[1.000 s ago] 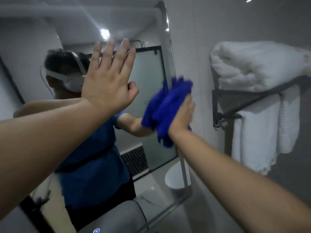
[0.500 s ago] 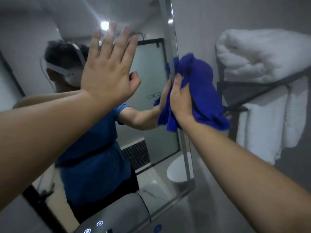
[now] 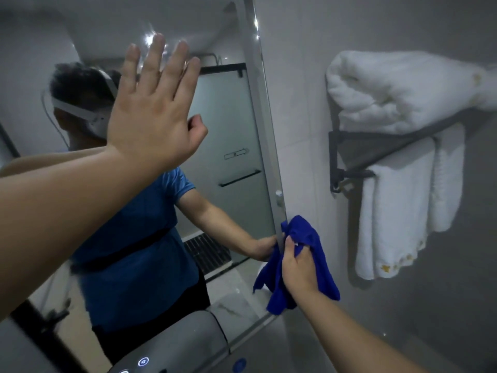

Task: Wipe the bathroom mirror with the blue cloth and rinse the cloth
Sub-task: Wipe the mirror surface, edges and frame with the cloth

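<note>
The bathroom mirror (image 3: 231,125) fills the left and middle of the head view; its metal right edge runs down the wall. My right hand (image 3: 297,267) grips the blue cloth (image 3: 309,238) and presses it against the lower part of that right edge. The cloth hangs in folds around my fingers. My left hand (image 3: 153,109) is flat and open, fingers spread, against the upper glass. The mirror reflects a person in a blue shirt and a frosted shower door.
A dark wall rack (image 3: 376,146) to the right carries a rolled white towel (image 3: 398,90) on top and hanging white towels (image 3: 398,216) below. A grey appliance with lit buttons (image 3: 172,345) sits at the bottom, below the mirror. Grey tiled wall (image 3: 301,103) lies between mirror and rack.
My right hand has slid the blue cloth down the mirror's right edge, from about mid height to near the bottom corner. My left hand stays flat on the glass.
</note>
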Demonstrator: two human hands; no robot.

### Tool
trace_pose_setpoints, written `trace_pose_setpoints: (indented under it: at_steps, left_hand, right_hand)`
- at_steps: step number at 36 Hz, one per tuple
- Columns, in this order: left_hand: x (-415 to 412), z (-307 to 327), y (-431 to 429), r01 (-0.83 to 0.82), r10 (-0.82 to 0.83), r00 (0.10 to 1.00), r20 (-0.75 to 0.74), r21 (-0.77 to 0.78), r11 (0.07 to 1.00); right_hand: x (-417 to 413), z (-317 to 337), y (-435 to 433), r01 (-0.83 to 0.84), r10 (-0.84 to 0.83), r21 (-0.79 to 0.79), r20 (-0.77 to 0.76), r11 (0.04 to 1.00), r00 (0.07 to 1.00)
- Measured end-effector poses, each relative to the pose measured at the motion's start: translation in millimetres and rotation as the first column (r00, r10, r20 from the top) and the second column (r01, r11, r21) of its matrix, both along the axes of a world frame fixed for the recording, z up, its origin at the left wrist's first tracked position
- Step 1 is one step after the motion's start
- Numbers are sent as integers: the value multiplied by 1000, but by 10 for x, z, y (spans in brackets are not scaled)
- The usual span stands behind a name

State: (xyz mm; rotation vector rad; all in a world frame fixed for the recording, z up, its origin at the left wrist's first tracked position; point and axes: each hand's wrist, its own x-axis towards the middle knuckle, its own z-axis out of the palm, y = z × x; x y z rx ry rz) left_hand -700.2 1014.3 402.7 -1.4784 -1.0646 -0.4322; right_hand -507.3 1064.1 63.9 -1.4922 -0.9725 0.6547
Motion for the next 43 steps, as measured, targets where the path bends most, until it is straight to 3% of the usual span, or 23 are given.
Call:
trace_pose_setpoints:
  at_steps: [6,10,12,14,16,18,21,25,32,35,37,40,43]
  left_hand:
    - [22,17,-47,-17,16,1000,-1,-15,1000]
    - [28,21,-50,-41,41,999,-2,-6,999]
    - [28,25,-45,-53,53,999,-4,0,999]
    - [24,28,-41,-57,57,998,-3,0,998]
    - [17,28,-37,-61,61,998,-1,-3,998]
    - [19,30,-38,-64,64,998,4,-17,998]
    - [21,30,-38,-66,67,998,9,-33,997]
    - [6,31,-27,-69,70,997,15,-46,997]
    - [-9,59,-47,-11,18,998,58,-123,992]
    - [-25,78,-104,150,-133,983,124,-140,979]
    - [-30,28,-168,341,-307,929,206,-159,926]
    - [41,-218,-380,596,-481,790,381,-294,747]
    - [202,-663,-605,759,-238,627,742,-513,401]
  right_hand:
    - [400,380,-113,-226,258,-279,81,933,963]
    - [780,979,-133,-221,369,-429,300,876,880]
    - [861,1330,-191,-180,325,-360,399,916,857]
    - [887,1667,-239,-121,170,-135,461,983,871]
    - [837,1993,-249,-89,35,124,383,988,923]
    - [736,2367,-207,-65,4,251,235,966,972]
    - [614,2950,-73,-8,11,299,-8,954,1000]
    - [474,3618,-140,-76,96,328,-45,942,994]
    - [223,4355,-549,-242,121,501,263,831,957]
    - [145,4484,-688,-308,178,471,300,827,937]
    - [156,4521,-768,-386,300,432,255,815,919]
    - [239,4532,-893,-501,443,396,236,769,865]
    - [359,4543,-987,-553,507,413,226,723,832]
